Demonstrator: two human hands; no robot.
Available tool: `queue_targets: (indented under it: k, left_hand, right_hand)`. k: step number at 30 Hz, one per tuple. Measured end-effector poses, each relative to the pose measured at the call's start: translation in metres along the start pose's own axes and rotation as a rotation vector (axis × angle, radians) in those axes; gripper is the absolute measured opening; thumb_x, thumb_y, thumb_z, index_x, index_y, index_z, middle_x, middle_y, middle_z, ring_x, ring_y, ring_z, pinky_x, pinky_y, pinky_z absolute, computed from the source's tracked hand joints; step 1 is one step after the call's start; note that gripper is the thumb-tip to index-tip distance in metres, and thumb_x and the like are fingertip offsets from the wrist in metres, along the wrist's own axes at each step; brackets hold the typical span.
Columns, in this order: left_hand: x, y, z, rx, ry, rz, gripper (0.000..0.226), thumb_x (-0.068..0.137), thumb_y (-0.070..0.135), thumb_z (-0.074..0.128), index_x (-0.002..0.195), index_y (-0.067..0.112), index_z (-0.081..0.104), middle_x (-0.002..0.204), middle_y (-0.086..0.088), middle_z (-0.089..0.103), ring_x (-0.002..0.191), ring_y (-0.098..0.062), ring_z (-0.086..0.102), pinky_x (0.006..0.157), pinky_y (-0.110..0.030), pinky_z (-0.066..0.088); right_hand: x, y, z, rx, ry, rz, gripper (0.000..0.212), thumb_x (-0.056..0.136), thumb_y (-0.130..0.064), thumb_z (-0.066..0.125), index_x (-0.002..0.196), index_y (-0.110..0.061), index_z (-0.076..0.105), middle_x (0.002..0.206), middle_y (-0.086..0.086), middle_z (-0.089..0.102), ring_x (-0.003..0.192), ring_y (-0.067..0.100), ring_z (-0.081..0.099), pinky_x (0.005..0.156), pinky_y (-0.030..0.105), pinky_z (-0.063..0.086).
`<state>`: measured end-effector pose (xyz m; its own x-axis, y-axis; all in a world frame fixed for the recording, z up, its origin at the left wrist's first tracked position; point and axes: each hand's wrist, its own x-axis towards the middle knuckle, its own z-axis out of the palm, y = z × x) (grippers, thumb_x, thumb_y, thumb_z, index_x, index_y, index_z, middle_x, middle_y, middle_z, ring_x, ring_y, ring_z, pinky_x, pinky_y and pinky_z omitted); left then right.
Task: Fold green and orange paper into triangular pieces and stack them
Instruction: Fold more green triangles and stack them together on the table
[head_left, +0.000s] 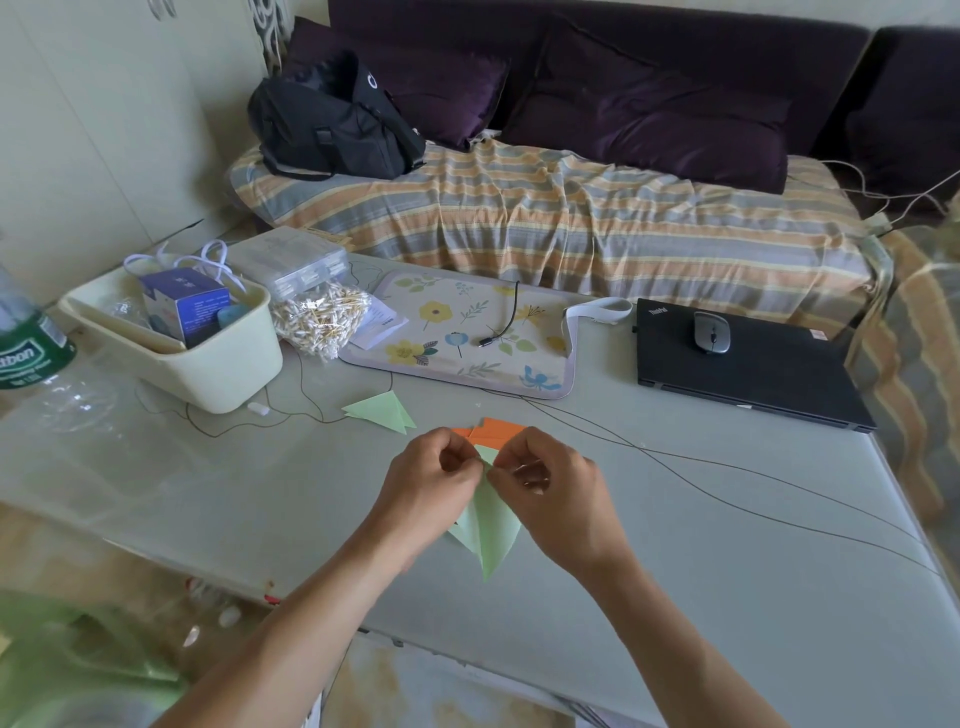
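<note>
Both hands hold a pale green paper (491, 527), folded to a long triangle that points down toward me, above the grey table (727, 545). My left hand (431, 488) pinches its top edge from the left. My right hand (558, 493) pinches the same top edge from the right, fingertips almost touching. Just beyond the hands lie orange folded pieces (496, 430), partly hidden by my fingers. A finished green triangular piece (384, 410) lies flat on the table further left.
A cream tub (228, 364) with a blue box stands at the left, a bag of cotton swabs (324, 319) beside it. A floral mat (462, 332) lies behind, a black laptop (748, 369) with a mouse at right. Thin black cables (727, 499) cross the table. A green bottle (28, 348) stands far left.
</note>
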<state>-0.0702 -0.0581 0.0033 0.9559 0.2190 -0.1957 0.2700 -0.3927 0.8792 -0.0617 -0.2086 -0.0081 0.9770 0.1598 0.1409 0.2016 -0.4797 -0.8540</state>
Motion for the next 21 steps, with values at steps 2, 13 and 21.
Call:
queue_targets:
  k: [2, 13, 21]
  left_hand:
    - [0.0, 0.001, 0.0, -0.028, -0.002, -0.026, 0.011, 0.089, 0.019, 0.058, 0.083, 0.021, 0.067, 0.071, 0.01, 0.062, 0.062, -0.007, 0.054, 0.052, -0.014, 0.04]
    - [-0.004, 0.009, -0.001, -0.207, -0.122, -0.065, 0.015, 0.089, 0.011, 0.056, 0.085, 0.012, 0.071, 0.082, -0.004, 0.072, 0.081, -0.019, 0.074, 0.061, -0.024, 0.057]
    - [0.0, 0.003, -0.003, -0.272, -0.105, -0.083, 0.016, 0.096, 0.014, 0.057, 0.089, 0.01, 0.071, 0.084, -0.009, 0.074, 0.078, -0.022, 0.074, 0.069, -0.035, 0.063]
  right_hand:
    - [-0.001, 0.0, 0.002, 0.013, -0.014, -0.016, 0.009, 0.087, -0.01, 0.07, 0.081, -0.015, 0.068, 0.077, -0.012, 0.07, 0.073, 0.007, 0.066, 0.065, 0.009, 0.046]
    - [0.003, 0.005, 0.001, 0.056, 0.01, 0.059, 0.02, 0.081, -0.024, 0.082, 0.083, -0.018, 0.062, 0.076, -0.007, 0.066, 0.065, 0.006, 0.056, 0.062, 0.014, 0.044]
    - [0.004, 0.007, 0.0, 0.03, -0.027, 0.194, 0.01, 0.086, -0.02, 0.072, 0.076, -0.021, 0.069, 0.069, -0.011, 0.068, 0.062, -0.001, 0.058, 0.061, 0.014, 0.045]
